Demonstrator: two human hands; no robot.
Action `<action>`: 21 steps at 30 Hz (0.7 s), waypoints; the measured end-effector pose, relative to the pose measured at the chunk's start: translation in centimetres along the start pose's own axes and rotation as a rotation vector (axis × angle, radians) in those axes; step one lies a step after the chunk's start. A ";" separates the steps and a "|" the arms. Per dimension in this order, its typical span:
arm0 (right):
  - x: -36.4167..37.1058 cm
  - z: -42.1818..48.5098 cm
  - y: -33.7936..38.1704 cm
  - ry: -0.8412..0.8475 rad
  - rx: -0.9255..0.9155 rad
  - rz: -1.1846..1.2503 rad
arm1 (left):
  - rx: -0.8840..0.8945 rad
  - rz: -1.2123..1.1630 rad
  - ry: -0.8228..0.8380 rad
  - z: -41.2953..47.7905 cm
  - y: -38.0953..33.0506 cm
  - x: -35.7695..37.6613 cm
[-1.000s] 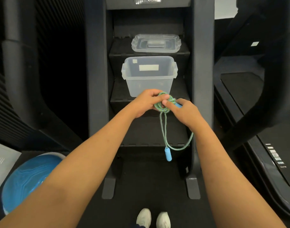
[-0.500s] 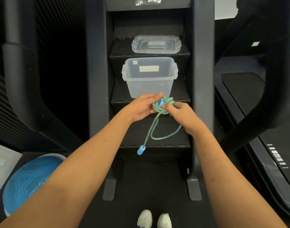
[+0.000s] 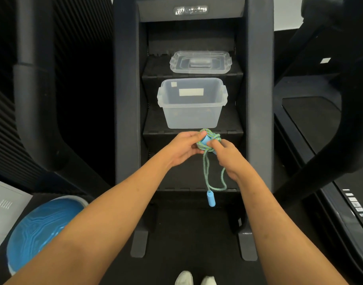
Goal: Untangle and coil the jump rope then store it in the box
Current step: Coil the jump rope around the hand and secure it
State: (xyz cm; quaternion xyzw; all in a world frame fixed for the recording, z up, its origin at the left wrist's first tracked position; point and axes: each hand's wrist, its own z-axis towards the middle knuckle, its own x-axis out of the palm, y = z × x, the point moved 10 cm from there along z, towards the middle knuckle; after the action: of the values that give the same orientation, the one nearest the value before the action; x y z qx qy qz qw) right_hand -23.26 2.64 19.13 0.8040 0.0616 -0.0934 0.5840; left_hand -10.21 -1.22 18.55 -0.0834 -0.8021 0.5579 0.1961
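A green jump rope [image 3: 209, 138] with blue handles is bunched in a coil between my hands. My left hand [image 3: 183, 148] grips the coil and one blue handle from the left. My right hand [image 3: 228, 157] pinches the coil from the right. A loop of rope [image 3: 206, 171] hangs below, ending in the second blue handle [image 3: 210, 198], which dangles free. The clear plastic box [image 3: 192, 118] stands open on a step of the stair machine, just beyond my hands. Its clear lid [image 3: 200, 62] lies one step higher.
The black stair machine's side rails [image 3: 125, 120] flank the steps. A blue balance dome [image 3: 40, 227] sits on the floor at lower left. A treadmill deck [image 3: 312, 120] lies to the right. My shoes [image 3: 195, 278] show at the bottom edge.
The dangling handle has swung from the left back to the right and hangs lower. Both hands have kept hold of the coil and shifted slightly on it.
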 end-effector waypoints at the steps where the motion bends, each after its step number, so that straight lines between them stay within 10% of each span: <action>1: 0.0 0.0 0.1 0.011 0.011 0.032 | -0.004 -0.027 0.017 0.0 -0.2 0.0; 10: 2.5 -0.5 2.0 0.218 -0.016 0.445 | 0.006 -0.184 0.106 0.2 -1.6 1.5; 21: 0.9 -0.4 4.0 -0.038 -0.301 -0.150 | -0.028 0.028 -0.055 1.2 -0.1 -0.4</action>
State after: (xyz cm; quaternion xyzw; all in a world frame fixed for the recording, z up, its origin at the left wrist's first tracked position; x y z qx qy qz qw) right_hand -21.51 1.81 22.73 0.6986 0.1235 -0.1416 0.6904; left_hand -10.33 -2.43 18.20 -0.0821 -0.8136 0.5515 0.1648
